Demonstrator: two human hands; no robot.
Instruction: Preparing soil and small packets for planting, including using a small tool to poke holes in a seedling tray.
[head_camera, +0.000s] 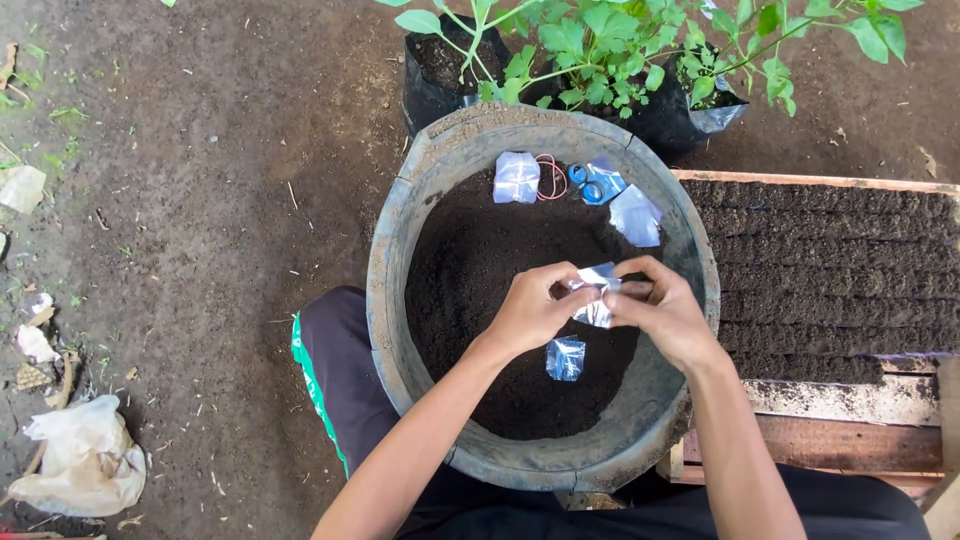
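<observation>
Both the left hand (530, 310) and the right hand (665, 310) pinch a small clear plastic packet (596, 296) above the soil-filled round basin (400, 240), just 12 o'clock of a fallen packet (565, 358); a loose pinch risks dropping it into the soil.

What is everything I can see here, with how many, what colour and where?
basin: one, grey, centre, filled with dark soil
small plastic packets: four, clear, on the soil; three at the far rim, one below the hands
rubber band: one, red, far rim
seed tray: one, soil-filled, right
plant bags: two, black, green leaves, top
crumpled bag: one, whitish, lower left
held packet: one, clear, between both hands
left hand; right hand: pinching that packet
</observation>
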